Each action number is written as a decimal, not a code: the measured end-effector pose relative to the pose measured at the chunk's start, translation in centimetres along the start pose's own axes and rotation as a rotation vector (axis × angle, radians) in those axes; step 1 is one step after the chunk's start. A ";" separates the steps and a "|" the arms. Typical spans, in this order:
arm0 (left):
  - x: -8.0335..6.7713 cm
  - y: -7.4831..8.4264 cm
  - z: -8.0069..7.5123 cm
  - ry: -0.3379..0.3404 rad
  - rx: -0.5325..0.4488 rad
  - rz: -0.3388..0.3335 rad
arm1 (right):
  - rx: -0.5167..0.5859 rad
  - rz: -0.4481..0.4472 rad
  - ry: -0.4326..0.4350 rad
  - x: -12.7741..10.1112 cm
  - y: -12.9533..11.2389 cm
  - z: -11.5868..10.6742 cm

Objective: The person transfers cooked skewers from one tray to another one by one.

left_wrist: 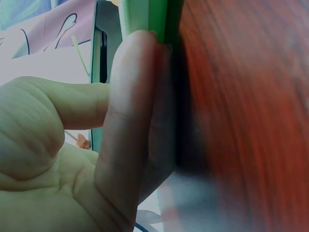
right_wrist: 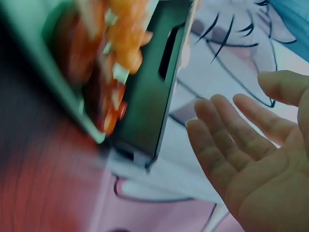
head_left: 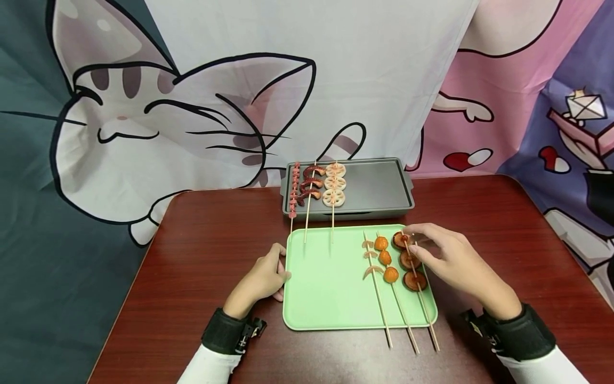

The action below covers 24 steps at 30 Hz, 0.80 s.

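Observation:
A light green tray lies on the table. My left hand grips its left rim between thumb and fingers; in the left wrist view the fingertips meet the green edge. On the tray's right side lie a skewer of pale curved pieces, a skewer of orange balls and a skewer of brown mushroom-like rounds. Another stick runs along their right. Over the rounds' upper end hovers my right hand, its fingers loosely spread and holding nothing in the right wrist view.
Behind the tray stands a grey rectangular pan. Across its left part lie skewers of red pieces, dark curled tentacles and lotus root slices, sticks toward me. A cartoon-printed cloth hangs behind the brown table.

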<state>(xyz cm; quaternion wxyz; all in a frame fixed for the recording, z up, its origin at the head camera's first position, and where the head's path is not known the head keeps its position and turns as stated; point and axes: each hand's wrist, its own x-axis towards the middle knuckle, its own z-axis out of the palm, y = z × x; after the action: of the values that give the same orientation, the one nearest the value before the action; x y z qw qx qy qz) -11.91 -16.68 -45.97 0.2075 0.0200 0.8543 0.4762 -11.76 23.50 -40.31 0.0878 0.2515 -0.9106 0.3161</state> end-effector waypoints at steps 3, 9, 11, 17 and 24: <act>-0.1 0.1 0.0 -0.002 0.000 0.004 | -0.127 -0.053 0.054 -0.1 0.5 -0.1; -0.1 0.1 0.0 0.000 0.002 -0.001 | -0.192 -0.082 0.071 -0.1 1.5 0.1; -0.1 0.1 0.0 0.001 0.003 0.000 | -0.199 -0.075 0.071 -0.1 1.9 0.2; -0.1 0.0 0.0 0.000 -0.003 0.004 | -0.238 -0.068 0.090 -0.2 3.3 0.7; 0.0 0.0 0.0 0.002 -0.006 -0.001 | -0.388 -0.073 0.061 -0.8 4.6 1.2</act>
<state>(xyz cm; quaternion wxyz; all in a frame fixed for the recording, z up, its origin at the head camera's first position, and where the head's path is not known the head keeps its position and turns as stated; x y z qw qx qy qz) -11.86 -16.66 -45.97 0.2068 0.0182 0.8530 0.4788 -13.45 26.15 -43.99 0.1734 0.2531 -0.9416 0.1390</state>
